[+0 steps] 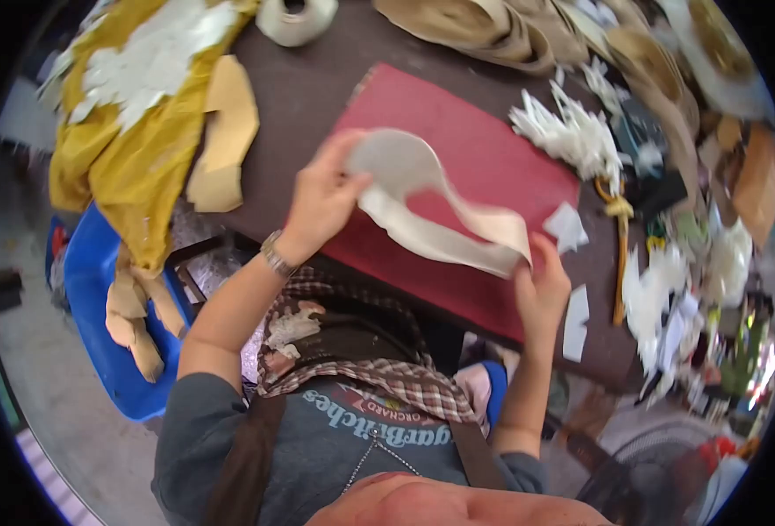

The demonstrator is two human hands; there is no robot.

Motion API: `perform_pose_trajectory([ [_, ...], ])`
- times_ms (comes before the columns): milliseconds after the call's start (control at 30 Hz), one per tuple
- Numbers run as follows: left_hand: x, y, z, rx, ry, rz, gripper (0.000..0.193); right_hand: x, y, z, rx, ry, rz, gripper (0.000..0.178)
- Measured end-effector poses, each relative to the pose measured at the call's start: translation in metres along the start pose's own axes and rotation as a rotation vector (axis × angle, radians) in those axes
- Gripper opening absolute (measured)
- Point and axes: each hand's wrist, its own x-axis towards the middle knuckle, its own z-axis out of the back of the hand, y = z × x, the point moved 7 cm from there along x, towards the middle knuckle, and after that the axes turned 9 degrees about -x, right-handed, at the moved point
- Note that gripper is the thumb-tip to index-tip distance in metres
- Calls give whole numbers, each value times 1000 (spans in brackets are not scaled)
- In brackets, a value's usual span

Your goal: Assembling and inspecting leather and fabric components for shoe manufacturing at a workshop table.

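Blue tub (87, 294) holding tan pieces (128, 317), hands (321, 200) gripping pale strip (427, 241)

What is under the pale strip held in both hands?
The red mat shows around the pale strip and through its opening; the mat lies on the dark tabletop. Whatever the strip, left hand and right hand cover is hidden.

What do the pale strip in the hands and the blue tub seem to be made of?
Strip: perhaps leather or coated fabric, matte; it curves softly, though blur hides its grain.
Tub: probably plastic, smooth; its blue is even and its corners rounded.
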Motion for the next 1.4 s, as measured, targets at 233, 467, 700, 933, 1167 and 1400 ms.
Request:
perform_pose_trajectory([
  [233, 6, -33, 12, 426, 51, -291, 54, -40, 85, -18, -664, -200, 869, 31],
  [467, -101, -37, 164, 1217, -896, -141, 35, -27, 67, -19, -795, -187, 599, 23],
  [700, -71, -34, 185, 545, -597, -130, 29, -39, 155, -43, -631, -492, 703, 41],
  [933, -74, 9, 191, 816, -611, -28, 22, -22, 226, -184, -258, 24, 984, 24],
  [1167, -75, 33, 202, -102, -542, 100, 23, 8, 273, -280, -46, 164, 911, 23],
  [1400, -86, 36, 206, 20, -627, 59, 24, 10, 276, -279, 7, 127, 790, 23],
])
